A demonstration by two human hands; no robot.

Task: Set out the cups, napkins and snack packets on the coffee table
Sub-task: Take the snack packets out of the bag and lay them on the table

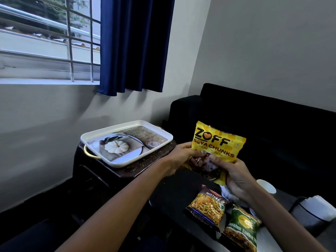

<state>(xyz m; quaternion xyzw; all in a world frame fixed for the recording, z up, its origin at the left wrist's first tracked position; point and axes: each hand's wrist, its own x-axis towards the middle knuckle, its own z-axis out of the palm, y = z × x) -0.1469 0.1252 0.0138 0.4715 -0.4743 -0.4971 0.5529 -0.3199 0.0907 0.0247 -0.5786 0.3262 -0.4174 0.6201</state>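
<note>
Both hands' grip holds yellow packet (217,146) upright.

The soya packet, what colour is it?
Yellow, with dark lettering; the soya packet shows in the head view, held by both hands.

head cam | looks forward and down | close over hands (209,160) | only view

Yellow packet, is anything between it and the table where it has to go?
Nothing visible blocks it. Both hands hold the yellow packet above the table; the mixture packet and green packet already lie below.
</note>
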